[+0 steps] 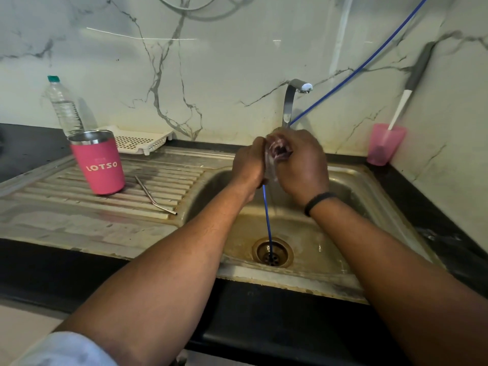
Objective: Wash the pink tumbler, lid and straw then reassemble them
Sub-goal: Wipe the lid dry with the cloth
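The pink tumbler (101, 165), marked LOTSO, stands upright and lidless on the steel drainboard (52, 207) at the left. A bent metal straw (154, 195) lies on the ridges just right of it. Over the sink basin (351, 191), under the tap (291, 101), my left hand (248, 162) and my right hand (301, 165) are closed together around the clear lid (276, 151). Only a small part of the lid shows between the fingers.
A thin blue tube (268, 220) hangs from the wall down into the drain (272, 252). A water bottle (64, 107) and a white perforated tray (137, 140) sit behind the tumbler. A pink plastic cup (384, 146) with a brush stands at the back right corner.
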